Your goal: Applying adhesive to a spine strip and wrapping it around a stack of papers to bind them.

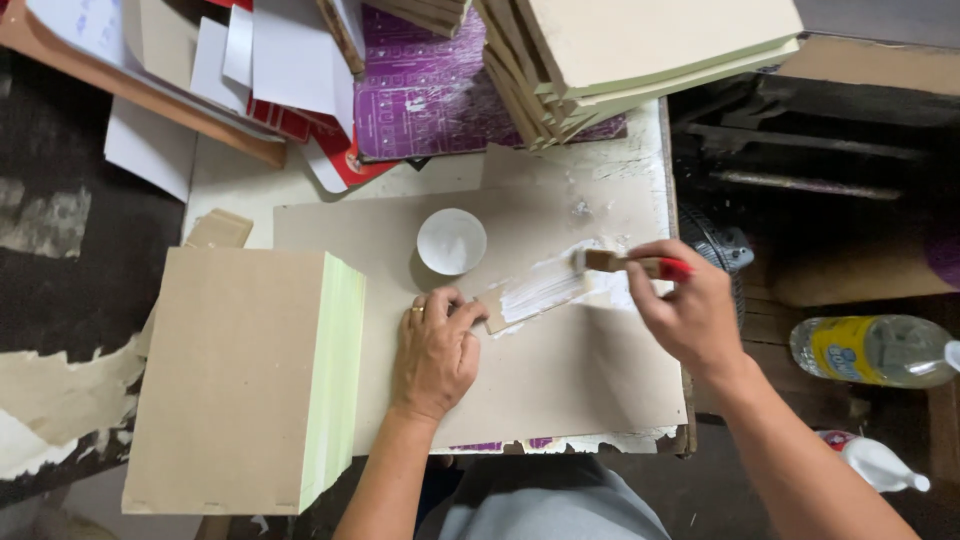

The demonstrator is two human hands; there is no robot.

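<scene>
a: what lies around the work, starting at the left?

b: a tall stack of brown boards with pale green edges [250,380] stands on the left of the tabletop [640,150]. behind it, loose white sheets and red card [280,60] overlap a purple printed sheet [430,90]. a wide flat cardboard sheet [560,380] covers the middle, and a small white bowl of paste [451,241] sits on it, just behind the left hand. at the back right there is another stack of cream boards [640,50]. off the tabletop to the right, a clear plastic bottle with a yellow label [875,350] lies on its side, with a white squeeze bottle [880,465] nearer.

a: does anything block the way?

b: nothing lies between the hands; the bowl is near but apart.

a: and the piece being worked?

b: a narrow cardboard strip [535,293] lies slanted on the flat sheet, streaked with white paste. the left hand [435,350] presses its near end, fingers bent down on it. the right hand [690,310] has its fingers closed around a red-handled brush [625,264], bristles touching the strip's far end.
</scene>
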